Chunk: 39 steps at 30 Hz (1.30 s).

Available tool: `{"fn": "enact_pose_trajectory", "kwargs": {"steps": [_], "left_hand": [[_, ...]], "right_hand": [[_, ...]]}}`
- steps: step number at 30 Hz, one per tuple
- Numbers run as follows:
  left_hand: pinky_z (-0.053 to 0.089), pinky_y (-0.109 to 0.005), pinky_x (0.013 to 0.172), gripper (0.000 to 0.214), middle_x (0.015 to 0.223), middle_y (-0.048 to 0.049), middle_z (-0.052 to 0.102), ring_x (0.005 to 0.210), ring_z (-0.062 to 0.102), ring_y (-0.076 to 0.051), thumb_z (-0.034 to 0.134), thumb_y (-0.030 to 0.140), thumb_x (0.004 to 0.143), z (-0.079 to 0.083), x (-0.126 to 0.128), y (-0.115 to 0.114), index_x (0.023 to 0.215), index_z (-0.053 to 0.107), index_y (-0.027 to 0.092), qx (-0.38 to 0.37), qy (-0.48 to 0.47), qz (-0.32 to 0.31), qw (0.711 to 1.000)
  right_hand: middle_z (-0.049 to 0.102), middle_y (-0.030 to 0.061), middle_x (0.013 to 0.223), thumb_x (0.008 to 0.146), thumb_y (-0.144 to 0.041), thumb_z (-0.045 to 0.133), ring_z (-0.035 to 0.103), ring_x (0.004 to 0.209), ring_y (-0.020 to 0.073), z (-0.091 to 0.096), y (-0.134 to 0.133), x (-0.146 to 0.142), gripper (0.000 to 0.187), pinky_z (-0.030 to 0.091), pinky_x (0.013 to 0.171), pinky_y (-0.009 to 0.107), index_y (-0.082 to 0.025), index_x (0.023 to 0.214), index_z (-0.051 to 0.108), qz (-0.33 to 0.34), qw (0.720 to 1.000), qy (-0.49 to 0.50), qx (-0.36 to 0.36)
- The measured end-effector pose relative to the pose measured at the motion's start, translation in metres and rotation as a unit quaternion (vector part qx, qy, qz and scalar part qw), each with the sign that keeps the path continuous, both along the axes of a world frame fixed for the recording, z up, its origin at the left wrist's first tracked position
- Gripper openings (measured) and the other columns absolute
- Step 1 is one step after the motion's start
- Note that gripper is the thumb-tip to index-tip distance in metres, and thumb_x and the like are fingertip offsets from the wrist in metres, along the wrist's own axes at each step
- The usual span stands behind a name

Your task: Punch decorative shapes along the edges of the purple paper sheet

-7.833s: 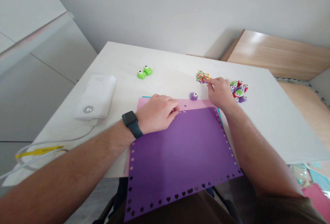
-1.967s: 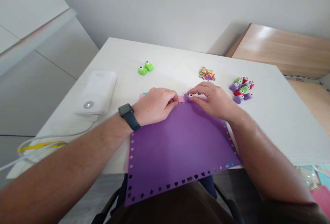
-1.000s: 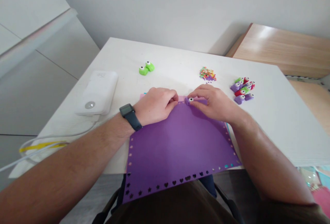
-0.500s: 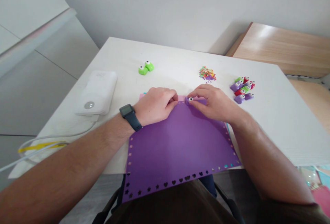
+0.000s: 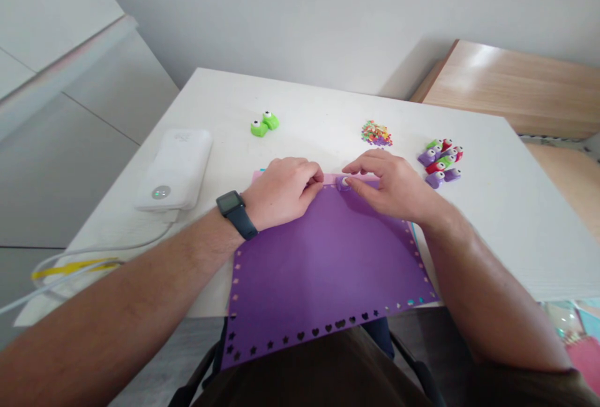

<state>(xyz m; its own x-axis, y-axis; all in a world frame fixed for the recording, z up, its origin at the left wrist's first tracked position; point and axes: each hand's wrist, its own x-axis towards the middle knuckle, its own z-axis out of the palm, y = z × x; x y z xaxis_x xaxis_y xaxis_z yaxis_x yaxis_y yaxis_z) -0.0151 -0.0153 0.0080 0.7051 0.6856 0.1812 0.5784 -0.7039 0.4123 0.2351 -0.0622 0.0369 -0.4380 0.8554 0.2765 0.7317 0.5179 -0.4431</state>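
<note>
A purple sheet of paper (image 5: 328, 257), with small star, heart and other cutouts along its edges, lies partly on the table and overhangs its front. My left hand (image 5: 290, 188) is closed in a pinch on the sheet's far edge, left of the middle. A small purple craft punch (image 5: 342, 184) with a white button sits at that far edge. My right hand (image 5: 387, 182) is at the punch, its thumb on the button and its index finger behind. Pink paper (image 5: 329, 178) shows beneath the purple sheet.
Two green punches (image 5: 265, 123) stand at the back left. Colourful paper confetti (image 5: 376, 134) is heaped at the back, near a cluster of punches (image 5: 440, 162) on the right. A white power bank (image 5: 180, 166) with a cable (image 5: 117, 248) lies left on the white table (image 5: 319, 119).
My right thumb has moved from the side of the punch onto its white button, now partly covering it. My left hand keeps its place on the paper edge.
</note>
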Motion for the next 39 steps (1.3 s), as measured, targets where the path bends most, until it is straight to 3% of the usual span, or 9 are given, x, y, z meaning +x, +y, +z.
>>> {"fn": "enact_pose_trajectory", "kwargs": {"steps": [5, 12, 21, 39], "left_hand": [[0.052, -0.048, 0.103, 0.028, 0.117, -0.0133, 0.072, 0.111, 0.066, -0.029, 0.052, 0.022, 0.104, 0.0, 0.001, -0.003, 0.122, 0.072, 0.016, 0.047, -0.035, 0.007, 0.998], [0.049, -0.049, 0.108, 0.043, 0.132, -0.0132, 0.069, 0.121, 0.061, -0.029, 0.049, 0.02, 0.106, 0.003, 0.004, -0.012, 0.147, 0.063, 0.022, 0.075, -0.044, -0.065, 0.994], [0.05, -0.047, 0.106, 0.041, 0.135, -0.0131, 0.07, 0.121, 0.062, -0.028, 0.045, 0.02, 0.108, -0.002, 0.008, -0.015, 0.145, 0.063, 0.02, 0.07, -0.018, -0.106, 0.992], [0.046, -0.05, 0.111, 0.049, 0.141, -0.0112, 0.069, 0.129, 0.062, -0.03, 0.049, 0.008, 0.097, 0.004, 0.012, -0.015, 0.142, 0.066, 0.02, 0.058, 0.012, -0.103, 0.993]], "right_hand": [[0.078, 0.0108, 0.102, 0.095, -0.02, 0.065, 0.071, 0.097, 0.0259, 0.001, -0.002, 0.0, 0.021, 0.055, 0.093, 0.042, -0.02, 0.108, 0.082, 0.014, 1.0, 0.003, 0.014], [0.077, 0.0089, 0.096, 0.09, -0.015, 0.063, 0.069, 0.09, 0.0247, 0.003, -0.004, 0.0, 0.027, 0.056, 0.085, 0.041, -0.022, 0.103, 0.086, 0.014, 0.999, -0.009, 0.029], [0.073, 0.0103, 0.088, 0.09, -0.013, 0.06, 0.064, 0.085, 0.0257, 0.009, -0.008, -0.004, 0.026, 0.052, 0.085, 0.044, -0.019, 0.094, 0.084, 0.056, 0.993, -0.099, 0.008], [0.072, 0.0099, 0.088, 0.091, -0.012, 0.059, 0.064, 0.085, 0.0237, 0.006, -0.008, -0.009, 0.022, 0.05, 0.084, 0.039, -0.018, 0.087, 0.08, 0.052, 0.991, -0.119, -0.005]]}}
